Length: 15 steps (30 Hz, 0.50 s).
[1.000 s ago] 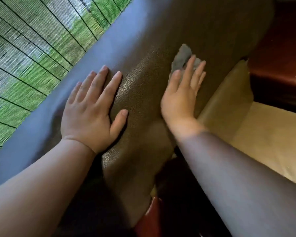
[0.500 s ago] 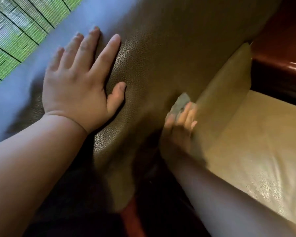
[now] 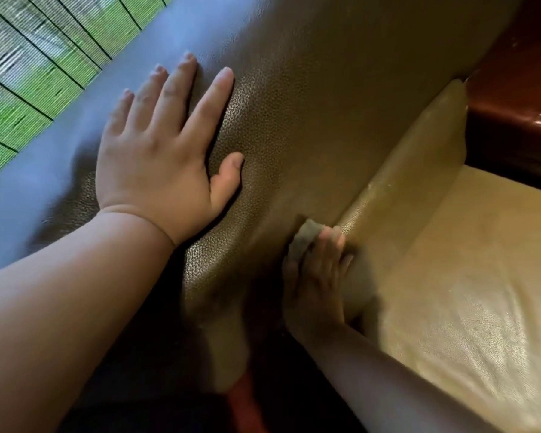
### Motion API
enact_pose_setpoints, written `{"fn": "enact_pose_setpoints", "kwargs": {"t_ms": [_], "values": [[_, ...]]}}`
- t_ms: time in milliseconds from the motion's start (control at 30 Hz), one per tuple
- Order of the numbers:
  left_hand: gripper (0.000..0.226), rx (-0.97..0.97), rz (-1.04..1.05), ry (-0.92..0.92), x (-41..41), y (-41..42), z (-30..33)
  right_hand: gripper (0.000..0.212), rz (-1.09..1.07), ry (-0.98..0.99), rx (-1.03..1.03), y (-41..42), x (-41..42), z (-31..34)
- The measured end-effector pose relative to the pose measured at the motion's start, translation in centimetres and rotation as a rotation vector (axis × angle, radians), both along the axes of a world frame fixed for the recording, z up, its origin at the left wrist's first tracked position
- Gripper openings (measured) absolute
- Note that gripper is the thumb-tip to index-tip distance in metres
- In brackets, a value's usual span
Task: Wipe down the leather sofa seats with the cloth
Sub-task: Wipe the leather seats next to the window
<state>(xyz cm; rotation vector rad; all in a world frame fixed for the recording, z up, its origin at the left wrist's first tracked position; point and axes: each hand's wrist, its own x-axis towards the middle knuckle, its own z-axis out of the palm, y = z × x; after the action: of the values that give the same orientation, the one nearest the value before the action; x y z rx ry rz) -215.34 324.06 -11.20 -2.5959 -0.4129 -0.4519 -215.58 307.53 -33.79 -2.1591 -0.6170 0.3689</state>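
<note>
A brown pebbled-leather sofa back cushion (image 3: 310, 126) runs diagonally through the view, with a tan leather seat (image 3: 469, 276) below it at the right. My left hand (image 3: 163, 157) lies flat on the cushion top, fingers spread, holding nothing. My right hand (image 3: 317, 276) presses a small grey cloth (image 3: 303, 242) against the cushion's lower face, close to the crease where it meets the seat. Most of the cloth is hidden under my fingers.
A glossy dark red wooden armrest (image 3: 519, 98) borders the seat at the right. Green slatted blinds (image 3: 28, 70) fill the upper left behind the sofa. A strip of red wood frame (image 3: 244, 404) shows at the bottom between my arms.
My right hand slid the cloth down the cushion face from near the top to the crease by the seat. My left hand stayed flat on the cushion.
</note>
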Motion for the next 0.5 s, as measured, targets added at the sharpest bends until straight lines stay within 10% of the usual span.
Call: {"fn": "enact_pose_setpoints", "kwargs": {"t_ms": [200, 500], "values": [[0.076, 0.021, -0.009, -0.013, 0.0, 0.4, -0.7, 0.065, -0.383, 0.107, -0.014, 1.5, 17.8, 1.2], [0.076, -0.003, 0.016, 0.013, -0.1, -0.2, 0.0, 0.060, -0.002, 0.051, 0.242, 0.6, 0.2, 4.2]]}}
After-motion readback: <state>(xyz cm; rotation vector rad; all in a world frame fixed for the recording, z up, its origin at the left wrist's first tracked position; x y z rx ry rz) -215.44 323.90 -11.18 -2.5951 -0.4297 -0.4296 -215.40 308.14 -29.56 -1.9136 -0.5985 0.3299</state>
